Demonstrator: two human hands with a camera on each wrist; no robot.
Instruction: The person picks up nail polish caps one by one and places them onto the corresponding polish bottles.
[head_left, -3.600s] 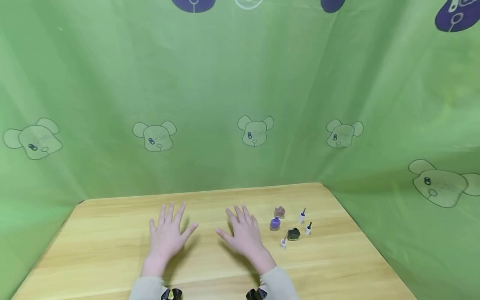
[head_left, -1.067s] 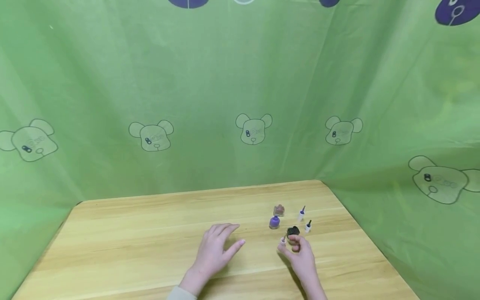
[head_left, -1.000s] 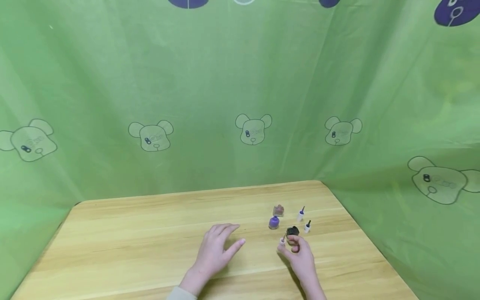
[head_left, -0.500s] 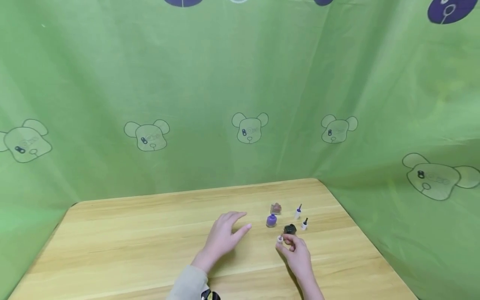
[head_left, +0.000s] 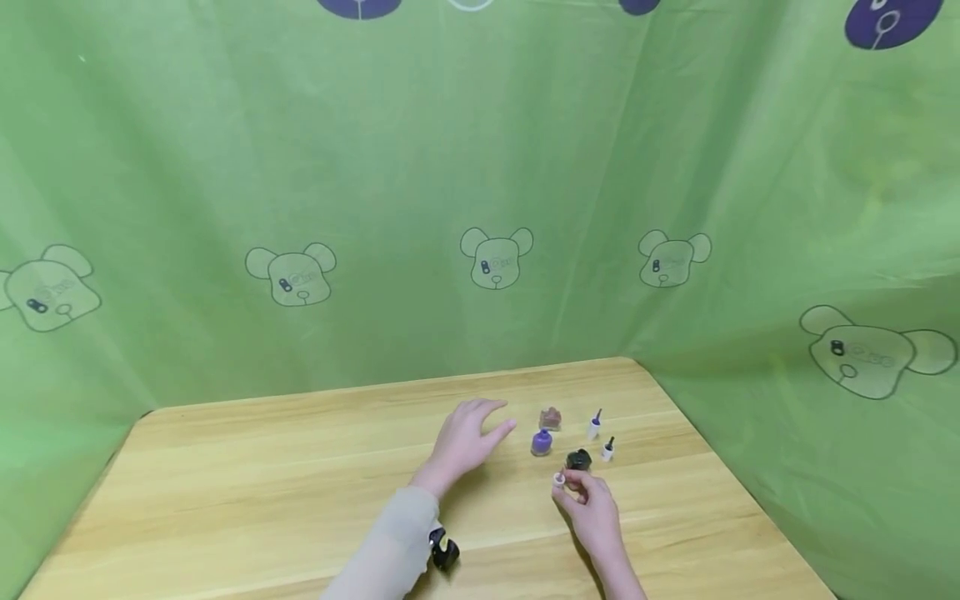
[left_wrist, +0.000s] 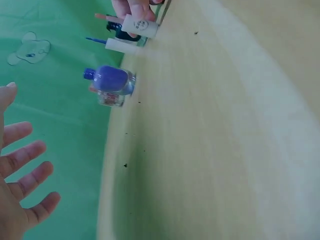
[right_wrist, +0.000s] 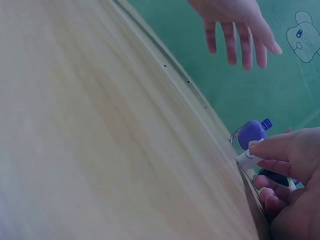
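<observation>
My right hand (head_left: pixel 597 515) pinches a white nail polish cap (head_left: pixel 558 481) between thumb and fingers; its pinkish brush (left_wrist: pixel 102 17) points up. The cap stands on or just at the table, by a black nail polish bottle (head_left: pixel 578 460). Uncapped, a purple bottle (head_left: pixel 542 444) stands farther back, with a pinkish-brown bottle (head_left: pixel 551 418) behind it. My left hand (head_left: pixel 465 437) hovers above the table left of these two bottles, fingers spread and holding nothing. In the right wrist view, the pinched cap partly hides behind my fingers.
Two more white caps stand brush-up on the right, one with a purple brush (head_left: pixel 595 429), one with a dark brush (head_left: pixel 608 452). The wooden table (head_left: pixel 300 483) is enclosed by a green curtain (head_left: pixel 405 317) behind and at the sides.
From lying spread over the table, the right hand has come to the cap and pinches it. My left hand has moved right and farther back, towards the purple and pinkish-brown bottles.
</observation>
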